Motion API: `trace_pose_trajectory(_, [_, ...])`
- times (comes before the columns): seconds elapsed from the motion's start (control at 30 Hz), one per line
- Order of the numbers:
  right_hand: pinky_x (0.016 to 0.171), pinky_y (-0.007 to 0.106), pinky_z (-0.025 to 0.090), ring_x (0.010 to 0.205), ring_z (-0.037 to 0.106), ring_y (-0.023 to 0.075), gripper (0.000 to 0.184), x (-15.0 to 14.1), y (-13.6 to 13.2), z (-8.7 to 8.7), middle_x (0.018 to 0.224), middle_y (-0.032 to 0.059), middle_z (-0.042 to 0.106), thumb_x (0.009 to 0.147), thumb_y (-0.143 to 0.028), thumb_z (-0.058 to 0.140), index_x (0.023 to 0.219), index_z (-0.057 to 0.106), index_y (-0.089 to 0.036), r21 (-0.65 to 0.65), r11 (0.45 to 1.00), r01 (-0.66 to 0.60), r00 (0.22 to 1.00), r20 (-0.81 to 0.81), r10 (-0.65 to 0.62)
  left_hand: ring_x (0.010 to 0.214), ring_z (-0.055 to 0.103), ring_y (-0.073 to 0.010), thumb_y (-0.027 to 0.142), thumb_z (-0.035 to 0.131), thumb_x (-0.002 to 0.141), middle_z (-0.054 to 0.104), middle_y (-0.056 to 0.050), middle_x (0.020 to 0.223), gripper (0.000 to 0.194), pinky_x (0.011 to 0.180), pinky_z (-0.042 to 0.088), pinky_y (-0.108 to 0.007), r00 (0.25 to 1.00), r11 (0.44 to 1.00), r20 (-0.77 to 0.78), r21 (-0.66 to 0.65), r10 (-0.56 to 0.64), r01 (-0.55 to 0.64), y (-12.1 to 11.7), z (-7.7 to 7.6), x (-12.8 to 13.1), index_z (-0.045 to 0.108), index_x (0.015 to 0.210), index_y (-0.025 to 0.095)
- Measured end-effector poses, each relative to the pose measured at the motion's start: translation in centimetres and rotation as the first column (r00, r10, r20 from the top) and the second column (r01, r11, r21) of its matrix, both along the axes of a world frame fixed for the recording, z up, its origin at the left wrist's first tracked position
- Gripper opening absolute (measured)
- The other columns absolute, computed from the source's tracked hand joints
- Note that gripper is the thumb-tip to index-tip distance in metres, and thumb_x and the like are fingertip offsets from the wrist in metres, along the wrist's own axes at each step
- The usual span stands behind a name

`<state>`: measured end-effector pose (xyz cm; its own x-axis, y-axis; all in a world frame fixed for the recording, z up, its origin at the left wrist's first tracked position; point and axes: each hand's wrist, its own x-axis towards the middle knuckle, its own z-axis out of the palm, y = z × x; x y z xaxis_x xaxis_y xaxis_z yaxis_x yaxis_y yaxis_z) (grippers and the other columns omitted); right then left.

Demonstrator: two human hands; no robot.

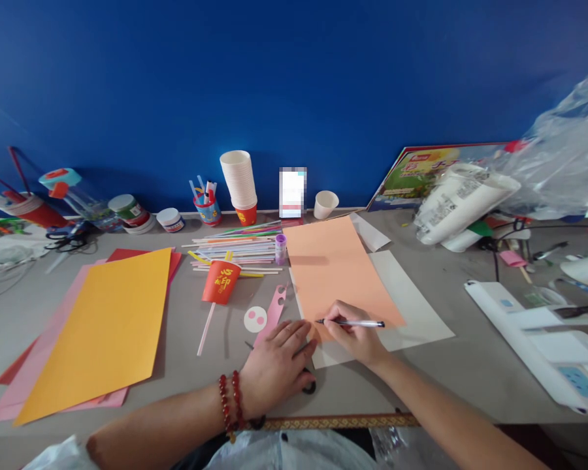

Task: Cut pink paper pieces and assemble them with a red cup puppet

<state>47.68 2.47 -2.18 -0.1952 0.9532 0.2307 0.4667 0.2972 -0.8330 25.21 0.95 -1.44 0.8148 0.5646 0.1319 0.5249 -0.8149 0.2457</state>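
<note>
My right hand (355, 334) grips a pen (357, 323), its tip on or just above the lower left part of an orange sheet of paper (340, 267). That sheet lies over a white sheet (416, 294). My left hand (279, 359) lies flat, fingers stretched, at the orange sheet's lower left corner, partly covering a pair of scissors (310, 382). Beside its fingers are a pink paper strip (273, 316) with round cutouts and a white paper disc (255, 319) bearing two pink circles. A red paper cup (221, 282) with a straw lies to the left.
Yellow paper (102, 333) lies over pink and red sheets on the left. Behind are loose straws (240, 249), a glue stick (281, 249), stacked paper cups (239, 179) and a single white cup (326, 204). A white power strip (514, 339) and plastic-wrapped cups (465, 202) sit right.
</note>
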Motion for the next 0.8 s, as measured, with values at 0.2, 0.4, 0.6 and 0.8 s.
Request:
trace_pose_trajectory(0.2, [0.056, 0.025, 0.038, 0.057, 0.048, 0.0129, 0.019, -0.03, 0.03, -0.03, 0.063, -0.0018, 0.054, 0.088, -0.023, 0.052, 0.069, 0.052, -0.02, 0.021, 1.0, -0.004, 1.0, 0.007, 0.004, 0.137, 0.042, -0.0279, 0.049, 0.058, 0.09, 0.05, -0.011, 0.144, 0.052, 0.114, 0.033, -0.043, 1.0, 1.0, -0.001, 0.012, -0.001, 0.001, -0.07, -0.06, -0.06, 0.053, 0.132, 0.019])
trace_pose_trajectory(0.4, [0.055, 0.024, 0.037, 0.056, 0.047, 0.0125, 0.02, -0.02, 0.03, -0.11, 0.061, -0.0024, 0.052, 0.089, -0.023, 0.052, 0.069, 0.05, -0.021, 0.02, 1.0, -0.002, 1.0, 0.026, 0.002, 0.135, 0.044, -0.0283, 0.049, 0.06, 0.088, 0.052, -0.011, 0.143, 0.053, 0.113, 0.035, -0.043, 1.0, 1.0, -0.006, 0.025, -0.001, 0.001, -0.03, 0.0, 0.02, 0.054, 0.132, 0.018])
trace_pose_trajectory(0.6, [0.054, 0.024, 0.038, 0.055, 0.048, 0.0126, 0.02, -0.11, 0.08, 0.03, 0.061, -0.0022, 0.053, 0.088, -0.023, 0.052, 0.069, 0.051, -0.021, 0.031, 1.0, 0.001, 0.999, 0.048, -0.002, 0.135, 0.044, -0.0285, 0.049, 0.061, 0.088, 0.052, -0.012, 0.143, 0.054, 0.113, 0.034, -0.043, 1.0, 1.0, -0.012, 0.024, -0.004, 0.004, -0.03, 0.06, 0.04, 0.054, 0.131, 0.018])
trace_pose_trajectory(0.8, [0.054, 0.025, 0.038, 0.056, 0.048, 0.0132, 0.019, -0.14, 0.0, 0.18, 0.061, -0.0014, 0.054, 0.087, -0.022, 0.052, 0.068, 0.052, -0.021, 0.023, 1.0, 0.004, 0.998, 0.07, -0.006, 0.135, 0.043, -0.0275, 0.048, 0.062, 0.087, 0.052, -0.011, 0.143, 0.055, 0.113, 0.034, -0.043, 1.0, 1.0, 0.003, 0.016, 0.005, -0.005, -0.03, 0.04, 0.08, 0.053, 0.133, 0.019])
